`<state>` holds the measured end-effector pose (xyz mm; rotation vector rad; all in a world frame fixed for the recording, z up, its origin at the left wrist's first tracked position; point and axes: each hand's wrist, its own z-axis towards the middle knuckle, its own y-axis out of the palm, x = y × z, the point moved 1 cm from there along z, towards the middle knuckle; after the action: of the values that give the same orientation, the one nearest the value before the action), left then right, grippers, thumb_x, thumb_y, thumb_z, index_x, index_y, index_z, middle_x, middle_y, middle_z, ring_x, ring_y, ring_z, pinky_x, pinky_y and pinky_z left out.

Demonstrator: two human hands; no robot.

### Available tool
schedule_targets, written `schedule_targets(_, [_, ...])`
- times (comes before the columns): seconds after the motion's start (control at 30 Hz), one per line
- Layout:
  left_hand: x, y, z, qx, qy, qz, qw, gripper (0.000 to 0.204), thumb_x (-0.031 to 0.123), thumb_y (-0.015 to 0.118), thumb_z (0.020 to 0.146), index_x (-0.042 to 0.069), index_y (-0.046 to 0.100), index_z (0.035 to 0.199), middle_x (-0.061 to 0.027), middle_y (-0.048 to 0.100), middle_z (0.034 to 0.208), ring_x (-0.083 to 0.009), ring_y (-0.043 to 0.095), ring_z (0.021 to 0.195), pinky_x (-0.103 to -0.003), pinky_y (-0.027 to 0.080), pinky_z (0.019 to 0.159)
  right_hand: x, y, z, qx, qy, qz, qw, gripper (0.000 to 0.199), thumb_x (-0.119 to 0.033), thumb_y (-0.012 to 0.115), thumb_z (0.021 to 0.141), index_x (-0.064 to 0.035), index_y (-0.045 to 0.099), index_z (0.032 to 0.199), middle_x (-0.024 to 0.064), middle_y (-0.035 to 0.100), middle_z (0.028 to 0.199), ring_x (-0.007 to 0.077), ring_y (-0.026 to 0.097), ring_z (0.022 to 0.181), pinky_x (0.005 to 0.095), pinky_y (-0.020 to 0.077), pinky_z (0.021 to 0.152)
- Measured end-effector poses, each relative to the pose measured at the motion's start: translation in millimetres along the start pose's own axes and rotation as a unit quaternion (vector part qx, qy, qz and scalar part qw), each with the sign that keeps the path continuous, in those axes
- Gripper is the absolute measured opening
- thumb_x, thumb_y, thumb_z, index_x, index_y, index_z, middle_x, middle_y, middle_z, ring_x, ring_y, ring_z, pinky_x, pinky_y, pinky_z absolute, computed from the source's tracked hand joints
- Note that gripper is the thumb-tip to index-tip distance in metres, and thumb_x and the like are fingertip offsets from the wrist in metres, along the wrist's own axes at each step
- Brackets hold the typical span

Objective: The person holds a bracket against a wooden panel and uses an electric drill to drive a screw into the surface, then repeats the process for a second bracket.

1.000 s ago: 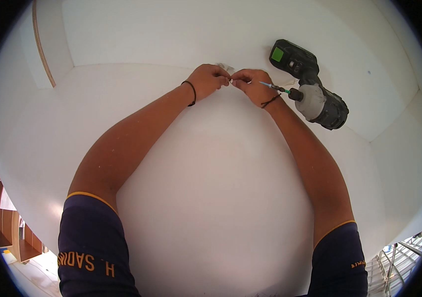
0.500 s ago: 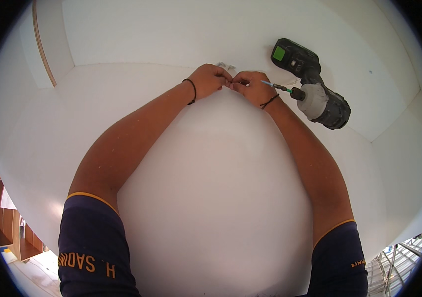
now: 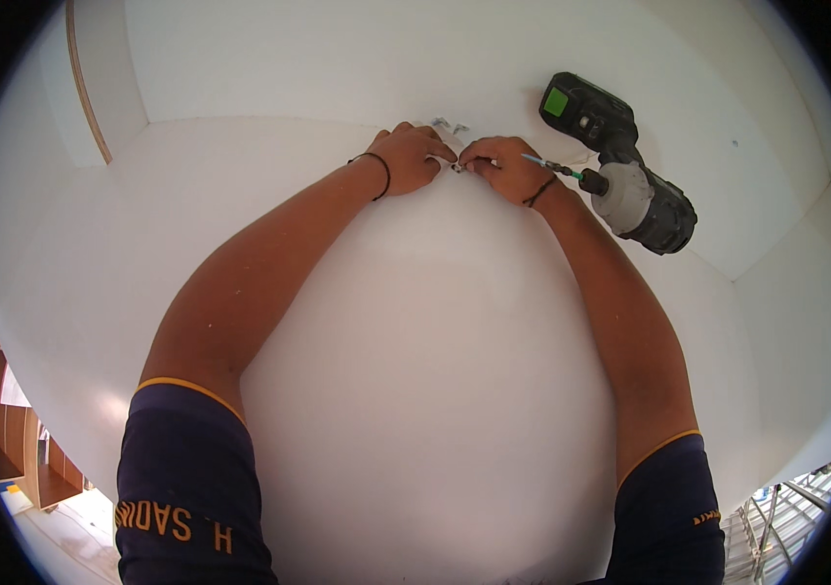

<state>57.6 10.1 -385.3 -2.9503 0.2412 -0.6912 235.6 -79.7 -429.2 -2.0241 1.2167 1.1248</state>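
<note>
Between left hand (image 3: 406,159) and right hand (image 3: 508,169), small piece (image 3: 456,168) by fingers (image 3: 478,150); whether clamped, unclear.

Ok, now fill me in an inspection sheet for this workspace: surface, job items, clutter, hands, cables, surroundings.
Surface: white panel, smooth-looking.
Job's things: small piece at the fingertips, too small to identify.
Clutter: power drill right of the hands, its bit pointing left and overlapping the right hand in view; greyish scraps just beyond the hands.
Hands: right hand has its fingertips at the piece, grip unclear; left hand close beside it, grip also unclear.
Cables: nothing seen for certain.
Surroundings: brown wooden shelving lower left; metal framework lower right.
</note>
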Motion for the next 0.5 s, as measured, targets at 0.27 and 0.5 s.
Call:
schedule_targets(0.27, [1.8, 2.5, -0.1, 0.021, 0.021, 0.028, 0.999, 0.035, 0.016, 0.047, 0.087, 0.025, 0.068, 0.115, -0.0008, 0.055, 0.127, -0.0229, 0.042, 0.126, -0.043, 0.031, 0.107, 6.0, -0.6, 5.0, 0.005, 0.01, -0.042, 0.999, 0.017, 0.0, 0.058, 0.084, -0.0033, 0.07, 0.096, 0.0132, 0.07, 0.093, 0.025, 0.067, 0.085, 0.0337, 0.0522, 0.077])
schedule_targets(0.5, [7.6, -0.2, -1.6, 0.016, 0.02, 0.097, 0.995, 0.032, 0.017, 0.049, 0.088, 0.023, 0.068, 0.113, -0.0003, 0.057, 0.124, -0.0225, 0.046, 0.121, -0.042, 0.035, 0.104, -2.4, -2.9, 1.3, 0.012, 0.062, 0.015, 0.998, 0.016, -0.008, 0.063, 0.085, -0.0031, 0.07, 0.099, 0.0122, 0.071, 0.092, 0.0215, 0.067, 0.082, 0.0309, 0.0526, 0.076])
